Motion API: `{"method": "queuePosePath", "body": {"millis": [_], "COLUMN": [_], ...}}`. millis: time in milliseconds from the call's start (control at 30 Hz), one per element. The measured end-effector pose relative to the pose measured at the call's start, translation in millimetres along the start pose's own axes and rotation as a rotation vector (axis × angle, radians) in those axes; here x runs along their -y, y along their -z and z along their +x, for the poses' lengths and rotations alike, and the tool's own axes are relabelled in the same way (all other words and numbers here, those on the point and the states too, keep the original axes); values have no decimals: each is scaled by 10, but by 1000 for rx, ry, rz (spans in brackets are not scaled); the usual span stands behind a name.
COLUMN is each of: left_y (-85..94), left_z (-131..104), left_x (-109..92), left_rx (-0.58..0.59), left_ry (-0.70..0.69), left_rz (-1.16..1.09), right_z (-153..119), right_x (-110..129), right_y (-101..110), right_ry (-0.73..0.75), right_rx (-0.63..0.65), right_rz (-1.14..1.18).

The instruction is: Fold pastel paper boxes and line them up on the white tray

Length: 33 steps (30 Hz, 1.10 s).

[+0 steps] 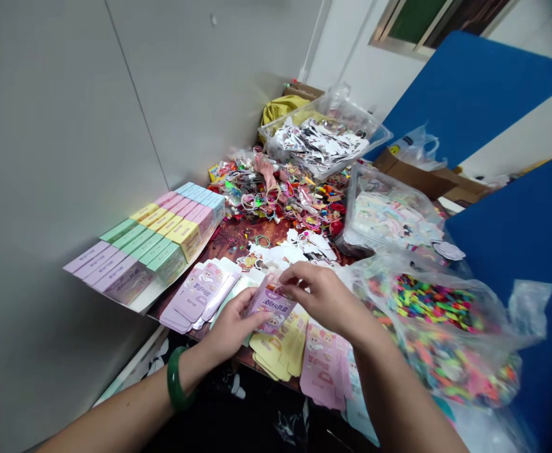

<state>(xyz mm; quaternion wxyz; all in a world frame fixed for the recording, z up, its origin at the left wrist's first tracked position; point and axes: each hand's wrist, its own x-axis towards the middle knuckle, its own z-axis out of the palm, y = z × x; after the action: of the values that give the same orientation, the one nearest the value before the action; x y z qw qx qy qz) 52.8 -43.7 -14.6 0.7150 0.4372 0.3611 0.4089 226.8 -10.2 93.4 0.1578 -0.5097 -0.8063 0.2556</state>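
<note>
Purple box [272,309] held upright-ish in L hand [232,322], fingers curled round its sides, w/ R hand [320,296] half-closed, fingertips at its open top. Flat purple cartons [195,296] seen just beside, yellow [283,346] & pink cartons [322,365] nr table edge. Behind: white cutouts [299,250], filled boxes [163,239] in rows at L, mixed trinkets [285,189], clear bin [375,133] farthest.

Both bare forearms reach in from the lower corners and angle toward each other. The left hand [236,322] is half closed in a grip, thumb extended on top. The right hand [320,292] arches over beside it, wrist bent, fingers curled down and inward, thumb tucked beneath.
</note>
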Motion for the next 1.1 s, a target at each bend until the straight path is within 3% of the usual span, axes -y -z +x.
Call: {"method": "queuePosePath", "body": {"millis": [133,300,467,567,700,1000,1100], "left_y": [-8,-51,-117,-136,-143,-157,-152], "left_z": [13,30,11,-2,-1,7,19], "left_x": [67,134,259,297,296,380,401], "left_rx": [-29,-27,-14,11,13,28,37], "left_ry": [-74,-95,-109,-87,-84,-72,-65], "left_rz": [128,108,170,145,114,136,133], "right_z": [-135,-301,-373,-433,-521,-547,-532], "right_x": [40,61,92,49,-39,-159,-181], "right_y": [-63,-90,-282,-290,-269,-351,-371], "right_ry": [51,36,9,-67,-42,0,20], "right_rx": [27,-97,53,-25,-157,-276,-253], "right_rz": [-43,-119,-288,-209,-251,-253,-234]}}
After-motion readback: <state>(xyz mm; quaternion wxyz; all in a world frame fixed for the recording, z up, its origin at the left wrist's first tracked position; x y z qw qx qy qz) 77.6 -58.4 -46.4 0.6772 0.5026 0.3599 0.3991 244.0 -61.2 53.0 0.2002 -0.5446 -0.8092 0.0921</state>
